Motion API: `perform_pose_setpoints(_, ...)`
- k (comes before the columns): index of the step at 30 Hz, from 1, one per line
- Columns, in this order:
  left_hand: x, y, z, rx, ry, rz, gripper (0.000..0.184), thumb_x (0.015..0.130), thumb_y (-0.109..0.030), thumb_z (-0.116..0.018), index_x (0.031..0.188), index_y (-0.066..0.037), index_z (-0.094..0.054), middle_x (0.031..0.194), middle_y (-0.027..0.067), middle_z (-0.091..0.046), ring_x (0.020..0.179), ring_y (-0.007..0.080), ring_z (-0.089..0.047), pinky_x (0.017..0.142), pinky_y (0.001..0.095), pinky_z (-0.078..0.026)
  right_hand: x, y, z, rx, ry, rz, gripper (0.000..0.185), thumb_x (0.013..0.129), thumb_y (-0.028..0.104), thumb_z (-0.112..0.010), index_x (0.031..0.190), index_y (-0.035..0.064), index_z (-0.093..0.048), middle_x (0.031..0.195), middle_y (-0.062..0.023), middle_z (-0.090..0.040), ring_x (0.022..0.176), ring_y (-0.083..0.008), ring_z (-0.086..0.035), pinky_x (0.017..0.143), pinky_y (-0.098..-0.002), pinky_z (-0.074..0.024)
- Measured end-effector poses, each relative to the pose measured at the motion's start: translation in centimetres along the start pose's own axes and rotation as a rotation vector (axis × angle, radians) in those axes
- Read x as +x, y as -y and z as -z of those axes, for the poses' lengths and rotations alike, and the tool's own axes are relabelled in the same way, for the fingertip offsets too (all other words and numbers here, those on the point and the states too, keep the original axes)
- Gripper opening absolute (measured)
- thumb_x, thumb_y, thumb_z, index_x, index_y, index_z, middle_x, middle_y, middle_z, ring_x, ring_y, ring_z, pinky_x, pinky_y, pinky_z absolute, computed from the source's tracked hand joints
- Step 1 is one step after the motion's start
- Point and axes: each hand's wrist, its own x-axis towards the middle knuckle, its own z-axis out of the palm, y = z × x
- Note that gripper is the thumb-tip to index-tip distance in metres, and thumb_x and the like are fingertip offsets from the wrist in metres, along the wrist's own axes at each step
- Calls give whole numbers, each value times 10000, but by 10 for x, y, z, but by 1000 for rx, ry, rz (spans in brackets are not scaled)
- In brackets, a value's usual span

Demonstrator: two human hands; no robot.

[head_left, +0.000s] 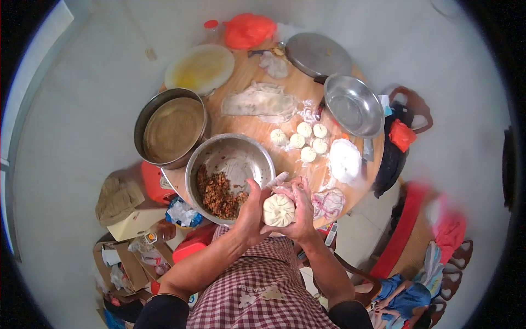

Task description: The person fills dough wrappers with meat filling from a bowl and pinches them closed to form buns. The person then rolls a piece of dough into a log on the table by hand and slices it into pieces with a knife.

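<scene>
Left hand (250, 215) and right hand (303, 213) were closed around a bun (278, 210), the left cupping one side with its thumb raised, the right curled along the other with floury fingers. The bun sat between the palms, its pleats gathered at the top and facing up. Just left of the left hand stood a steel bowl (247, 155), with brown filling (213, 191) heaped on its left side; whether that hand touched the rim could not be told. Just right of the right hand lay a pink and white cloth (330, 203). Ahead of both hands, on the table (293, 167), were small dough pieces (297, 141) in a cluster, with flour (345, 162) piled to their right. Farther ahead lay a long floury bundle (260, 103); dough or cloth, it was hard to say. Well ahead and to the right of the right hand were a shiny basin (355, 107) and a grey lid (319, 55). Past the bowl, away from the left hand, stood a deep pan (140, 123), and beyond that a yellow-stained disc (200, 68). Well ahead of both hands was a red bag (249, 31).
</scene>
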Motion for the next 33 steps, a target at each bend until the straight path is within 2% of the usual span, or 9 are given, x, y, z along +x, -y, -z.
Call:
perform_pose_setpoints(2,4,4,5,-78,56,19,934,967,-761,-186,1516,-29,-373,1430,149,-555,1271,274,-595,1094,423,-471,-10,-9,-2,-11,-77,64,1026,647,624,-860,1340,-34,-483,1141,-144,-689,1116,-349,-650,1184,-659,-221)
perform_pose_setpoints(4,11,5,16,628,280,-262,914,979,-751,-180,1527,-45,-371,1433,133,-557,1263,271,-598,1087,432,-469,-10,-9,4,-11,-182,162,955,692,531,-878,1341,-39,-472,1039,-120,-725,1010,-320,-699,1185,-651,-238)
perform_pose_setpoints(5,15,8,19,632,285,-258,914,979,-751,-180,1527,-45,-371,1433,133,-557,1263,271,-598,1087,432,-469,-11,-10,7,-14,-188,160,955,692,531,-878,1341,-39,-472,1039,-120,-725,1010,-320,-699,1185,-651,-238)
perform_pose_setpoints(7,18,-2,5,170,41,134,867,998,-726,-203,1507,-53,-405,1419,122,-567,1249,258,-603,1050,421,-493,-11,-14,14,-38,28,-22,1027,674,635,-832,1351,-44,-464,1112,-160,-698,1072,-345,-670,1180,-649,-245)
perform_pose_setpoints(13,30,37,23,208,-179,116,712,1048,-613,-284,1459,-50,-429,1282,112,-631,1140,241,-656,953,380,-565,-17,-16,-1,-62,-57,-5,1185,607,829,-696,1366,-50,-458,1255,-220,-615,1193,-386,-594,1172,-629,-263)
perform_pose_setpoints(18,26,24,10,57,136,176,876,969,-733,-141,1489,-85,-419,1453,148,-532,1331,289,-536,1102,415,-462,-40,-32,1,67,5,38,865,780,505,-811,1346,-62,-484,1264,-234,-613,1216,-383,-598,1062,-465,-470)
perform_pose_setpoints(23,46,30,9,196,48,200,836,1015,-677,-128,1462,-41,-433,1414,160,-550,1251,282,-588,1078,398,-496,-34,-39,1,-50,-4,130,1000,670,561,-857,1345,-72,-479,1269,-217,-626,1193,-406,-612,1058,-510,-457)
perform_pose_setpoints(28,56,59,5,170,-128,85,729,1017,-642,-317,1414,-54,-483,1313,139,-612,1212,270,-618,1043,422,-516,-32,-33,16,-66,-118,17,1068,676,652,-806,1367,-86,-462,1259,-252,-632,1167,-421,-628,1068,-563,-428)
perform_pose_setpoints(33,47,55,-12,119,-78,147,760,1028,-650,-239,1428,-47,-473,1346,137,-593,1232,259,-606,1041,408,-520,-49,-59,2,41,-248,148,1042,696,618,-815,1375,-86,-458,1270,-244,-633,1171,-402,-634,1064,-536,-443)
